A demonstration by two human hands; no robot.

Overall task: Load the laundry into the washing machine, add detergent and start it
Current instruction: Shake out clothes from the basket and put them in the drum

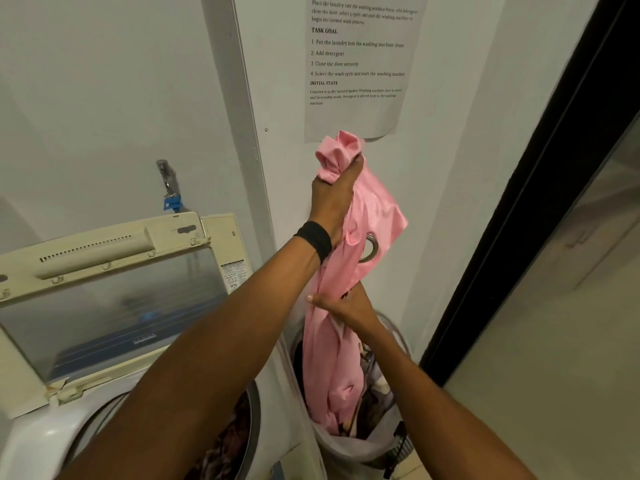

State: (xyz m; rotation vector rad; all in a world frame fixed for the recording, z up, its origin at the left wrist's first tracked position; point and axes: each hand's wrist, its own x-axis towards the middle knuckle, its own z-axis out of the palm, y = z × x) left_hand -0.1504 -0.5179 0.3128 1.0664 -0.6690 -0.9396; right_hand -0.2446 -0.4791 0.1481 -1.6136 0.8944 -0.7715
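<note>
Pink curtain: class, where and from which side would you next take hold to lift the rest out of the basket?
Likely the gathered stretch just above the basket rim, from the near side. The pink curtain hangs rope-like from the left hand gripping its bunched top; the right hand grips it mid-length; its tail lies in the basket, so a lower hold lifts the rest.

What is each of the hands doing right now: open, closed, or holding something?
Left hand: closed around the top of the pink cloth.
Right hand: gripping the same cloth lower down, above the laundry basket.
</note>
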